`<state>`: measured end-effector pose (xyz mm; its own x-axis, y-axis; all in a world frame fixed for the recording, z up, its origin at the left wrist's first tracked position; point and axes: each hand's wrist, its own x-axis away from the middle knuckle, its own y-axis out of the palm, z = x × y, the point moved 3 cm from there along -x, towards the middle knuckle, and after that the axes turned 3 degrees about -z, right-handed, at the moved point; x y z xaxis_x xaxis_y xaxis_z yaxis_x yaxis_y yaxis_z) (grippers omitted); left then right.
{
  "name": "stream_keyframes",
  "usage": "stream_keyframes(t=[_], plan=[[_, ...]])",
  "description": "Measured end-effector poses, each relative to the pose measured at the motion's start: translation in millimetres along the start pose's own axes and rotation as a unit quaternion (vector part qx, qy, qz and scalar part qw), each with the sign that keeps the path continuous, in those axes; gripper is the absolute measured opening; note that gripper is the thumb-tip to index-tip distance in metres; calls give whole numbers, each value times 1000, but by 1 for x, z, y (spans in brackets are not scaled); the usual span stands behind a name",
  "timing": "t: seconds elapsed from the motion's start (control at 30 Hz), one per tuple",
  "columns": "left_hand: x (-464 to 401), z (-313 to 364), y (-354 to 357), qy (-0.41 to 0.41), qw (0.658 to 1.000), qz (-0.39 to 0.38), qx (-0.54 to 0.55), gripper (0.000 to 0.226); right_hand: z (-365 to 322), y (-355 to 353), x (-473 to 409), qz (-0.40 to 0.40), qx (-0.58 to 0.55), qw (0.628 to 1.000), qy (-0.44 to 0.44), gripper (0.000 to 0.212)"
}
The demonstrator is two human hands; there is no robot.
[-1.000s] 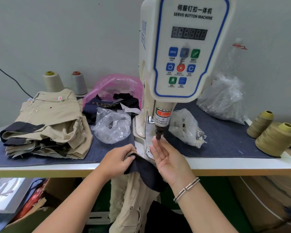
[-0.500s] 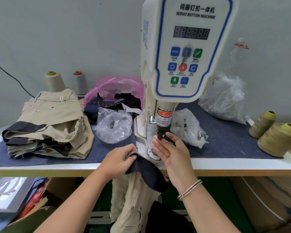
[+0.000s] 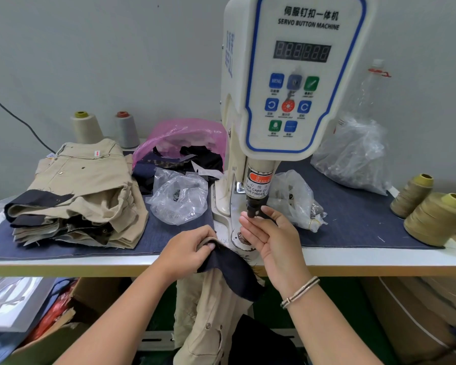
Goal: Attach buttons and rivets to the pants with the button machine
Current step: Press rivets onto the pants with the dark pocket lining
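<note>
Pants hang off the table edge, my left hand pinching the waistband while my right hand curls fingertips round the button machine punch, apparently loading a button; next, slide cloth under

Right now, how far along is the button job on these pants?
Done: a folded stack of pants lies aside, studs showing. In hand: left hand grips the current pants; right hand touches the machine's punch. Left: pressing this piece; how many remain, I can't tell.
</note>
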<state>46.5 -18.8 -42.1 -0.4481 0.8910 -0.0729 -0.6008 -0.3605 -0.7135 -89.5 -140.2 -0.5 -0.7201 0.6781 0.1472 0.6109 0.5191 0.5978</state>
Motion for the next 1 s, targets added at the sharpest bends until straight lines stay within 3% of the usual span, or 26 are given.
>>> stream_keyframes(t=[0.3, 0.57, 1.0], plan=[[0, -2, 0, -3, 1000, -2, 0, 16, 3, 1, 0, -2, 59, 998, -21, 25], [0, -2, 0, -3, 1000, -1, 4, 16, 2, 0, -3, 10, -28, 1000, 10, 20], [-1, -1, 0, -5, 1000, 0, -2, 14, 1, 1, -2, 9, 3, 1000, 7, 19]])
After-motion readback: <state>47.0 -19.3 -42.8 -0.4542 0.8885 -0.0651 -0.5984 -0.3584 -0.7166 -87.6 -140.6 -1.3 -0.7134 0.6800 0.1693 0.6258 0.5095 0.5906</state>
